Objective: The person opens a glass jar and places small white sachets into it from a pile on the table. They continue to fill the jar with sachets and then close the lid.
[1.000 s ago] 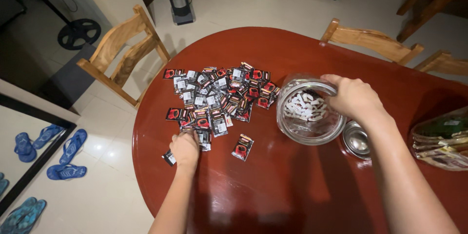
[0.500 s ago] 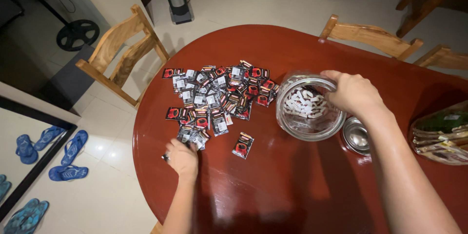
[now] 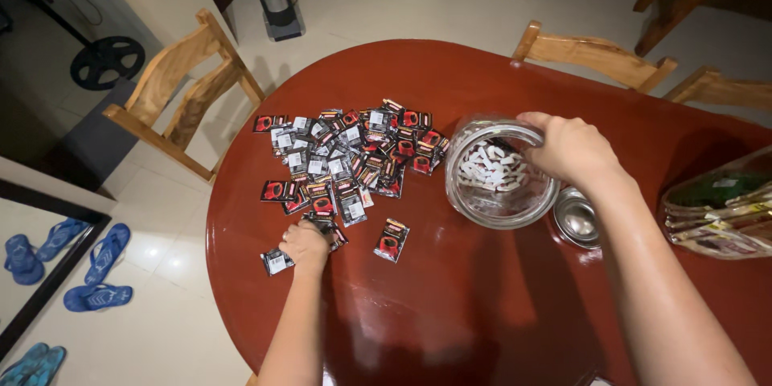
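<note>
A heap of small black-and-red sachets (image 3: 346, 153) lies on a round red-brown table (image 3: 482, 314). My left hand (image 3: 304, 246) is closed over sachets at the near edge of the heap. One sachet (image 3: 276, 261) lies just left of it and another (image 3: 392, 240) lies apart to its right. My right hand (image 3: 572, 149) grips the rim of a clear glass jar (image 3: 498, 181) that holds small white packets. A metal lid (image 3: 577, 225) rests on the table beside the jar, under my right wrist.
A clear bag of packets (image 3: 720, 217) lies at the table's right edge. Wooden chairs stand at the left (image 3: 181, 84) and far right (image 3: 595, 56). Blue slippers (image 3: 96, 261) lie on the tiled floor at left. A fan base (image 3: 100, 63) stands at the back left.
My left hand drew back from the heap, then returned to its near edge and closed on sachets. One sachet now shows to its left. My right hand stayed on the jar rim.
</note>
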